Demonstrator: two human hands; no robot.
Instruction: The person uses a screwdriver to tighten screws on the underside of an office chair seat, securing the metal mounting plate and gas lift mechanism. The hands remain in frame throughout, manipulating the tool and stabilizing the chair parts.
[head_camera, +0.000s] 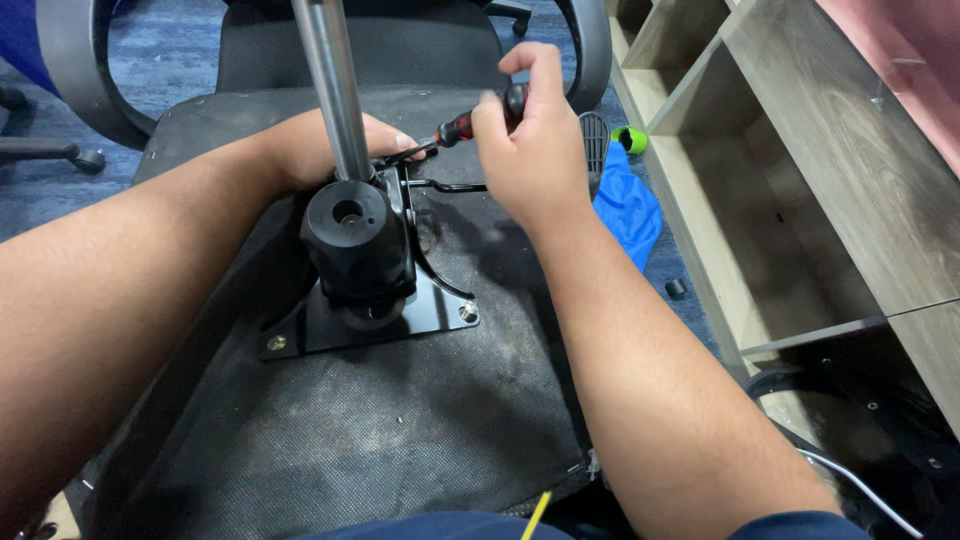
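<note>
Screwdriver (478, 118), red-and-black handle, sits at the far edge of the black metal chair mechanism (365, 270), shaft angled down and to the left toward the plate's upper corner; tip is hidden behind the left hand's fingertips. Right hand (530, 150) is wrapped closed around the handle, fingers curled tight, thumb on top, nothing else in its grasp. Left hand (325, 145) lies on the seat underside beyond the mechanism, fingers loosely bent and reaching behind the chrome gas cylinder (332, 85); fingertips touch the plate edge near the screwdriver shaft. Whether it pinches anything there, cannot tell: the column blocks the view. Mechanism is bolted flat on the upturned seat base (330, 430), which is covered in dusty black fabric; two silver bolt heads visible at the near corners, a thin black lever rod (450, 186) sticking out to the right just below the right hand. Cylinder rises from the black hub and leaves the top of the view. Both forearms cross the seat from the near edge. Beyond the seat: curved grey armrests and blue carpet (170, 50). To the right, a blue cloth (628, 205) on the floor, a small green object (631, 140) near it, and a wooden shelf unit (800, 180) lying on its side, compartments open.
</note>
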